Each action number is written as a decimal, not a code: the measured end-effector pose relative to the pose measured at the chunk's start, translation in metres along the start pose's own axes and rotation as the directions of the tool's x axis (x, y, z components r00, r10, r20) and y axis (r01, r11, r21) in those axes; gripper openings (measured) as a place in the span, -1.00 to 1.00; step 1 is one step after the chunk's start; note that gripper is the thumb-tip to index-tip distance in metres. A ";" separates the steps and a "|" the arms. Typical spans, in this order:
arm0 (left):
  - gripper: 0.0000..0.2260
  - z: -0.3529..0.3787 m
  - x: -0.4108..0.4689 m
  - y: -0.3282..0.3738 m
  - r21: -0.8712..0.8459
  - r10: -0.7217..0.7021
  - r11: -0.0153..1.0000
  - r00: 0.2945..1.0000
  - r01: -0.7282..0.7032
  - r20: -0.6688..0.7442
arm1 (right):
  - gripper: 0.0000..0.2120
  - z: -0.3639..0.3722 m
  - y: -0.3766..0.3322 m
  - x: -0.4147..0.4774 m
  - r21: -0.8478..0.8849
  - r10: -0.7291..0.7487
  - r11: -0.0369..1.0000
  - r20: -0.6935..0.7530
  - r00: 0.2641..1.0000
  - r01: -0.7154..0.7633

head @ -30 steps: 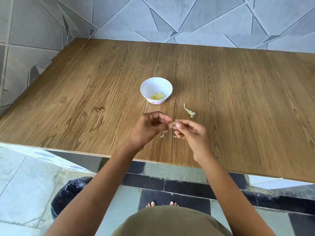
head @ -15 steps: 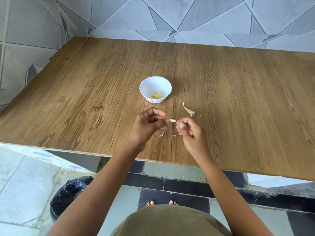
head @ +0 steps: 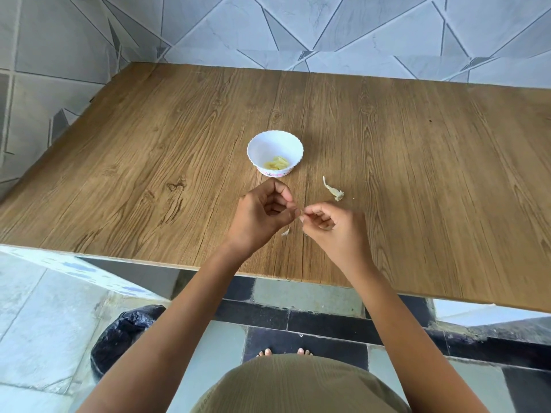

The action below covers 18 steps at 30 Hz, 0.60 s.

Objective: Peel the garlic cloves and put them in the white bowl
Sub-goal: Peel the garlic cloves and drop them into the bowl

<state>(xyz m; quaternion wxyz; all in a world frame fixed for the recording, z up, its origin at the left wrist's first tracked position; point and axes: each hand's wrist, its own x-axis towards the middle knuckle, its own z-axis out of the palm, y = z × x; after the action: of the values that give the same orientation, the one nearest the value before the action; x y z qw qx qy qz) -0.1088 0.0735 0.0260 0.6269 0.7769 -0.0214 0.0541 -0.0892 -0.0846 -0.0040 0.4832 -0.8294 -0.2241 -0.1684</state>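
A broad brown wood-grain table (head: 149, 162) stands against a wall of pale grey marbled tiles (head: 328, 31) crossed by dark angled lines, in soft, even light. Below lies a floor of pale grey and black tiles (head: 35, 323), with a black plastic-lined bin (head: 119, 332) at the left.

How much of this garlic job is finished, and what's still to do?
Done: several peeled cloves lie in the white bowl. In hand: the left hand and right hand pinch one garlic clove between them, above skin scraps on the table. Left: finish peeling it and drop it in the bowl. Only a bare stalk lies nearby, with no other cloves visible, so this may be the last.
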 end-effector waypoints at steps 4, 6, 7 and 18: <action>-0.75 -0.001 -0.005 -0.001 0.049 0.073 0.996 0.997 -0.074 0.029 | -0.87 -0.005 -0.001 0.001 0.186 0.198 0.957 0.141 0.970 -0.223; -0.76 -0.002 -0.006 -0.001 0.022 0.075 0.997 0.996 -0.076 0.051 | -0.77 -0.007 -0.004 0.003 0.251 0.287 0.910 0.188 0.939 -0.329; -0.76 -0.003 -0.007 -0.002 -0.017 0.064 0.998 0.996 -0.063 0.060 | -0.75 -0.007 -0.006 0.004 0.289 0.331 0.879 0.204 0.921 -0.380; -0.82 -0.006 -0.004 -0.006 -0.289 -0.045 0.956 0.998 0.054 0.038 | -0.73 -0.005 -0.008 -0.008 0.384 0.407 0.817 0.148 0.902 -0.431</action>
<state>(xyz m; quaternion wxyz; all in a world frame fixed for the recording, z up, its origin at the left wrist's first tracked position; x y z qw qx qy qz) -0.1126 0.0802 0.0204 0.7348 0.6776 -0.0193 0.0228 -0.1004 -0.0875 0.0001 0.6634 -0.7437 -0.0806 0.0173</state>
